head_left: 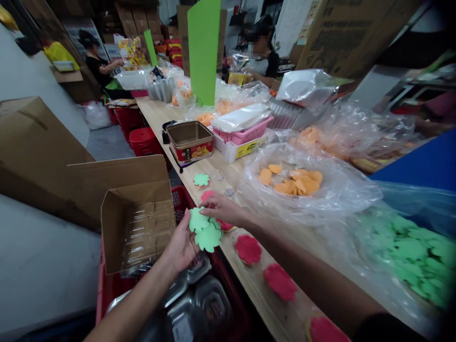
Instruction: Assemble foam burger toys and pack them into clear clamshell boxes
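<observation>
My left hand [183,242] grips a few thin green flower-shaped pieces [208,236], fanned out over the table's near edge. The fingers of my right hand [223,209] are pinched at the upper edge of these pieces. Below and beyond my right forearm, red flower-shaped pieces [248,249] lie in a row along the table edge, with a paler layer showing under some. Another green flower-shaped piece [201,179] lies at the row's far end, with small clear bits beside it. My right hand partly hides one red piece.
Orange pieces [299,183] lie on clear plastic; a bag of green pieces [413,251] is at right. Beyond stand a square tin [190,142], a pink basket [242,135] and a green divider [204,52]. An open carton [138,228] and clear containers [199,304] are lower left. Two people sit farther back.
</observation>
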Available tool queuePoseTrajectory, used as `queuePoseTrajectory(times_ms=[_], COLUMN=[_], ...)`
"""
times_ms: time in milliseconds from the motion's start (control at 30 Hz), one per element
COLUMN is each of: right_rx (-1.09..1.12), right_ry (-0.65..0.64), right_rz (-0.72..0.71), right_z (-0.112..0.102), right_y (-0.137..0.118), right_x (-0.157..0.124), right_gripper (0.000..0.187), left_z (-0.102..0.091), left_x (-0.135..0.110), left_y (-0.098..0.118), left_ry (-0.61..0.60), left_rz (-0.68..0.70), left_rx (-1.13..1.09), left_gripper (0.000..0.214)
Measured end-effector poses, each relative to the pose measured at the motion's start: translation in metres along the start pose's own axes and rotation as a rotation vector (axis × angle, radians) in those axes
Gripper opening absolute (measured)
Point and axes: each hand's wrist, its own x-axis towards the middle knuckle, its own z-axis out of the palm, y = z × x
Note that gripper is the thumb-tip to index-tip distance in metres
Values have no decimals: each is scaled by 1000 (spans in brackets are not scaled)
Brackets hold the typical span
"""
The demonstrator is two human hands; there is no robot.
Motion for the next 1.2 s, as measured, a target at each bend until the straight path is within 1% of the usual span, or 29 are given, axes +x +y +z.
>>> queuePoseTrajectory(times_ms=[67, 100, 167, 200, 267, 367, 433, 467, 500, 567, 600, 633, 667, 733, 800, 833, 933, 1033, 1133, 1200], right_rx=[-70, -108, -128, -114, -16, 242, 316, 276, 186, -89, -248, -405, -554, -812, -972, -1008, -996, -904, -799, -806], right_ry=[-6, 21, 129, 161, 178, 183, 266, 337, 417, 541, 560, 546, 501, 370, 257, 228, 200, 246, 335, 330], right_rz=[-17, -36, -61, -61, -17, 59, 58, 38, 8, -75, -124, -168, -204, -258, -287, -297, -322, -335, -285, -227], right_z=[1, 1, -2, -3, -7, -17, -25, -28, -30, -31, -29, -27, -23, -15, -8, -6, -6, -12, -19, -23], right_y=[-4, -6, -9, -10, -12, -6, 1, 5, 9, 16, 19, 22, 25, 30, 36, 38, 42, 39, 32, 27], right_x=[-6, -8, -10, -11, -12, -8, 0, 6, 12, 22, 25, 27, 27, 24, 18, 15, 8, 1, -7, -12], right_gripper=[12, 11, 9, 9, 12, 18, 20, 20, 18, 11, 7, 4, 2, 6, 5, 6, 13, 13, 15, 16], left_z=[3, 4, 6, 6, 6, 2, -2, -4, -5, -8, -8, -9, -9, -10, -11, -11, -11, -9, -4, -1], left_x=[7, 10, 14, 15, 18, 21, 23, 24, 25, 24, 24, 23, 21, 17, 13, 12, 9, 10, 12, 13], left_y=[-1, -2, -3, -3, -4, -6, -9, -11, -13, -18, -20, -21, -23, -25, -26, -26, -25, -23, -23, -24], left_ry=[-20, -39, -85, -99, -111, -130, -120, -105, -89, -68, -68, -72, -76, -85, -93, -98, -102, -84, -77, -81], left_rz=[17, 13, -8, -13, -10, -14, -36, -50, -64, -89, -97, -103, -108, -121, -139, -147, -147, -119, -98, -79], left_rx=[-4, -3, 2, 2, -3, -16, -15, -10, -6, -2, -3, -4, -2, 7, 18, 22, 28, 33, 33, 33], left_gripper=[51, 53, 59, 61, 62, 58, 56, 55, 54, 53, 52, 52, 52, 54, 56, 56, 55, 54, 53, 50])
